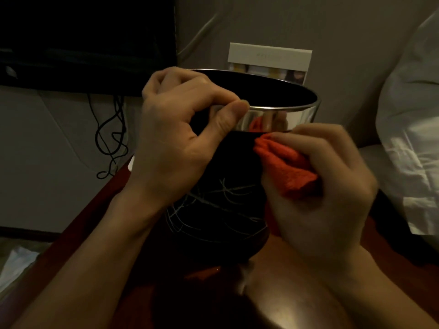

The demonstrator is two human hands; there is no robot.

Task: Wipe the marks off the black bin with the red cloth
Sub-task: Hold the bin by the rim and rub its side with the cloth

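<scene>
Two hands are working a round black bin (228,167) on a glossy wooden table (280,302). Left hand (180,138) is pinching its shiny metal rim (278,115) at 9 o'clock; right hand (327,186) is gripping a bunched, nubbly red cloth (282,167) against the wall at 3 o'clock, above thin pale scribbles (223,198).

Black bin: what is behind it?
Behind the black bin a pale card stands against the wall; the bin's rim covers its lower part.

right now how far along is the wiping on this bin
Early. The left hand grips the black bin by its silver rim; the right hand presses the red cloth just below it. White scribble marks lower on the side remain unwiped.
</scene>
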